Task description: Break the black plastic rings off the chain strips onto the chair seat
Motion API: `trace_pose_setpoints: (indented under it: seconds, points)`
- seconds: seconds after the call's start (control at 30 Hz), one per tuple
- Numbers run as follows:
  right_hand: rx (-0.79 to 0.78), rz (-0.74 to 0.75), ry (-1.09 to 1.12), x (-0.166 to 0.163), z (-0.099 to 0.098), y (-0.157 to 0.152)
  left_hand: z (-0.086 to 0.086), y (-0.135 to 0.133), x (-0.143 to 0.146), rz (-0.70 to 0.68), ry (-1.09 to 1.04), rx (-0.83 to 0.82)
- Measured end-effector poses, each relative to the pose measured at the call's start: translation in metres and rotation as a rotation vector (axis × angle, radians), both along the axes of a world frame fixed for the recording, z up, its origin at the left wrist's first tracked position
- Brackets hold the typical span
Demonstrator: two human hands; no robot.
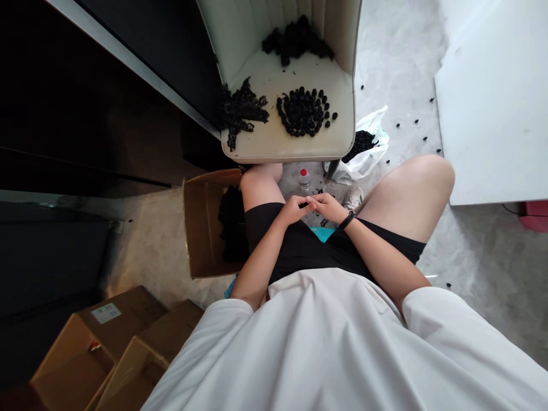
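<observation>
My left hand (294, 210) and my right hand (327, 208) meet between my knees, low in front of the chair. The fingertips of both are pinched together. A small dark spot shows between them, but I cannot tell a held piece from a gap. In front is a cream chair (286, 153). On its seat lie a cluster of small round black pieces (303, 111), a heap of ragged black strips (245, 109) at the left, and a tangled black pile (297, 41) at the back.
A cardboard box (203, 228) with black material stands by my left leg. A white plastic bag (368, 162) of black pieces lies right of the chair. A red-capped bottle (304, 178) is under it. More cardboard boxes (124, 311) are at lower left; black pieces dot the floor.
</observation>
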State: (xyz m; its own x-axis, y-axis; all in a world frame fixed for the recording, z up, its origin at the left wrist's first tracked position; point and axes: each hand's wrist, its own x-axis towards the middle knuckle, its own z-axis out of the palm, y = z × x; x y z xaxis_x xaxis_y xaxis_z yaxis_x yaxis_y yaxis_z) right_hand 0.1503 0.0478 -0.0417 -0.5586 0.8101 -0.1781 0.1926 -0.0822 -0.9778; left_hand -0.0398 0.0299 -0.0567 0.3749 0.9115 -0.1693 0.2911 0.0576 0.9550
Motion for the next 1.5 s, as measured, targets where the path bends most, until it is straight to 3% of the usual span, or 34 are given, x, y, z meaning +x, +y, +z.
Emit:
trace_pose_setpoints:
  seconds: [0.27, 0.53, 0.7, 0.8, 0.93, 1.0, 1.13, 1.5]
  points:
    - [-0.110, -0.080, 0.080, -0.003, -0.007, -0.004, -0.003, 0.003, 0.002, 0.013, -0.059, -0.079]
    - [-0.330, -0.031, 0.272, -0.006, 0.008, -0.005, -0.006, 0.000, -0.001, 0.018, -0.227, -0.189]
    - [-0.358, -0.043, 0.365, -0.009, 0.011, -0.006, -0.005, -0.002, -0.003, 0.031, -0.277, -0.203]
    - [-0.293, -0.088, 0.292, -0.007, 0.006, -0.007, 0.000, -0.003, -0.002, 0.034, -0.166, -0.076]
    - [-0.196, -0.187, 0.204, -0.005, 0.003, -0.006, 0.010, -0.002, 0.000, 0.255, 0.104, 0.286]
    - [-0.177, -0.218, 0.187, -0.006, 0.003, -0.005, 0.013, -0.003, 0.001, 0.309, 0.203, 0.346]
    - [-0.158, -0.226, 0.153, -0.008, 0.002, -0.005, 0.012, -0.006, 0.005, 0.183, 0.185, 0.248]
    - [-0.231, -0.155, 0.177, -0.007, -0.011, -0.004, -0.005, -0.002, 0.007, 0.157, -0.057, -0.117]
